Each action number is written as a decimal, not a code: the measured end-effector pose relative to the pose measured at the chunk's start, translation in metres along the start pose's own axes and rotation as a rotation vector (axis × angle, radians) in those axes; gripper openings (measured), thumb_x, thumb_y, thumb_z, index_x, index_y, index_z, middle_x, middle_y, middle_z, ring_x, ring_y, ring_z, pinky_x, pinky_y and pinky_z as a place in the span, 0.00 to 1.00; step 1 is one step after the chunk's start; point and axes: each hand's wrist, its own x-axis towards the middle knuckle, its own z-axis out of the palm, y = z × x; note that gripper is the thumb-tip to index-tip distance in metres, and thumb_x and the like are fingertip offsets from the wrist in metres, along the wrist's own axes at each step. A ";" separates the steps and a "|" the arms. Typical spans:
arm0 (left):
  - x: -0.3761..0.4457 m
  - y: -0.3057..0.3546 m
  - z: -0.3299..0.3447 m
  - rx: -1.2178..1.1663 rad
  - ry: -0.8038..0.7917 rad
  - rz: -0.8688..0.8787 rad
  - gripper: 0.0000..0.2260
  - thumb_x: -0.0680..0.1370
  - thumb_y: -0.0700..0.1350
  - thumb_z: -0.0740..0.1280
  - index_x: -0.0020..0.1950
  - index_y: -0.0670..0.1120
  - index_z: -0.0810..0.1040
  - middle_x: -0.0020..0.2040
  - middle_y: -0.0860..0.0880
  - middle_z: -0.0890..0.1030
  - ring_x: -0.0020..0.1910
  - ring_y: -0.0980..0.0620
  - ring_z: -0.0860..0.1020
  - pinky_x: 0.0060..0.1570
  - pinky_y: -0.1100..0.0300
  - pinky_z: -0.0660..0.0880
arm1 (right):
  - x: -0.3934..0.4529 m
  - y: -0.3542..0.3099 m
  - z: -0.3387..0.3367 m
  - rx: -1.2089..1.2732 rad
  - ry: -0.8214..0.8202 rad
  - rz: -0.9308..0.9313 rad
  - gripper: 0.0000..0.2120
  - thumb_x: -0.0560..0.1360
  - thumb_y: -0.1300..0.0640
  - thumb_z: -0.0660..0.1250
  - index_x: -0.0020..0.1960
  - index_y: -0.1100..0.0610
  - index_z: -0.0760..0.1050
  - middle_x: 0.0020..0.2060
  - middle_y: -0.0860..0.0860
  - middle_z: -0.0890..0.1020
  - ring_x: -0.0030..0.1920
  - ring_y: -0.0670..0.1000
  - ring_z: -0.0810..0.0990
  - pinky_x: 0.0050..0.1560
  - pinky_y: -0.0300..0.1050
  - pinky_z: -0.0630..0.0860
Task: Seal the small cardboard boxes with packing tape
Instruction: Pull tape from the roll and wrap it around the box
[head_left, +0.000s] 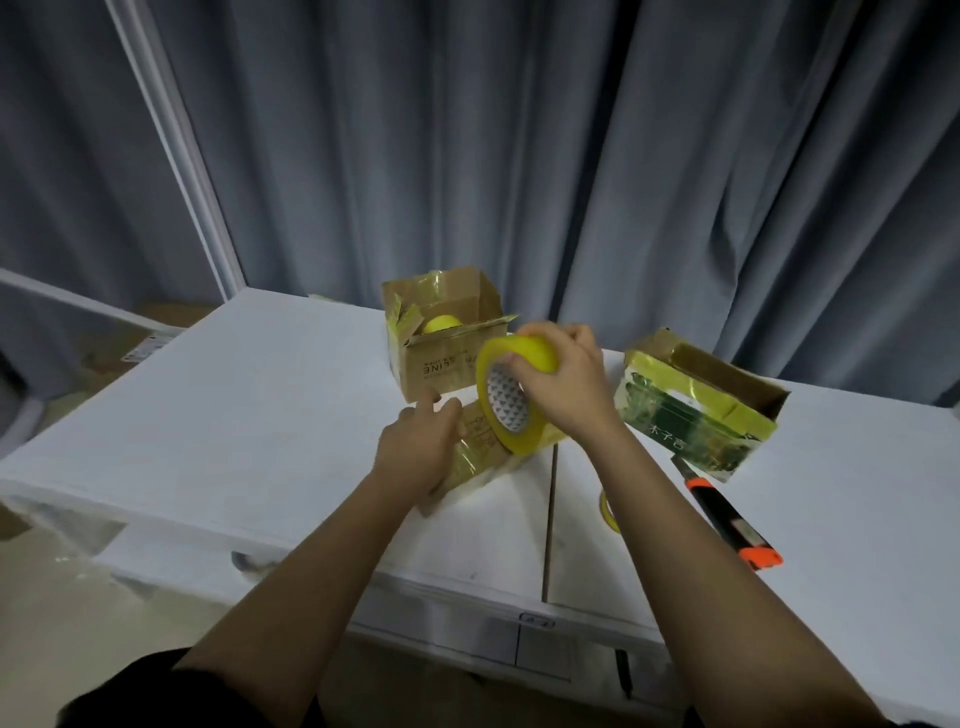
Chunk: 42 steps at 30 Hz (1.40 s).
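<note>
Head view: right hand (566, 379), grip curled round yellow tape roll (511, 400) above small box (475, 452), mid-desk (260, 415). Left hand (415, 447), fingers relaxed, steadies box. Step: laying tape, apparently. Next: press strip flat, cut; knife (732, 525) lies near right.

The flat white table (260, 415) looks smooth and matt, like painted board. On it, behind the big yellow roll of glossy plastic packing tape (511, 395), the open brown cardboard box (447, 338) is dull, rough paperboard with shiny yellowish tape strips on its flaps. Right of the roll, the green printed carton (691, 410) gleams under tape film (almost wrapped in it). Nearer than the carton, the orange-and-black utility knife (732, 519) looks like smooth plastic. Behind the table hangs soft grey pleated cloth curtain (571, 156).
</note>
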 end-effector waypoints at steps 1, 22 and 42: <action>-0.002 0.002 0.006 0.121 0.028 -0.007 0.22 0.79 0.56 0.60 0.69 0.47 0.64 0.69 0.44 0.67 0.60 0.42 0.72 0.57 0.47 0.70 | -0.001 0.003 0.002 -0.010 -0.069 0.003 0.24 0.72 0.44 0.68 0.67 0.37 0.67 0.57 0.48 0.63 0.63 0.54 0.64 0.57 0.42 0.62; 0.006 -0.012 0.027 0.243 -0.024 -0.060 0.47 0.70 0.72 0.59 0.77 0.44 0.49 0.68 0.42 0.67 0.61 0.42 0.70 0.56 0.51 0.68 | -0.066 0.045 -0.018 0.050 -0.032 -0.191 0.32 0.75 0.51 0.68 0.71 0.30 0.57 0.52 0.50 0.78 0.50 0.50 0.76 0.50 0.53 0.75; 0.002 -0.025 0.002 -0.605 -0.612 -0.156 0.49 0.63 0.76 0.63 0.74 0.47 0.62 0.73 0.47 0.67 0.68 0.48 0.69 0.65 0.54 0.68 | -0.050 0.026 -0.035 0.063 0.031 -0.155 0.24 0.71 0.44 0.70 0.62 0.34 0.63 0.58 0.40 0.73 0.54 0.45 0.74 0.48 0.46 0.73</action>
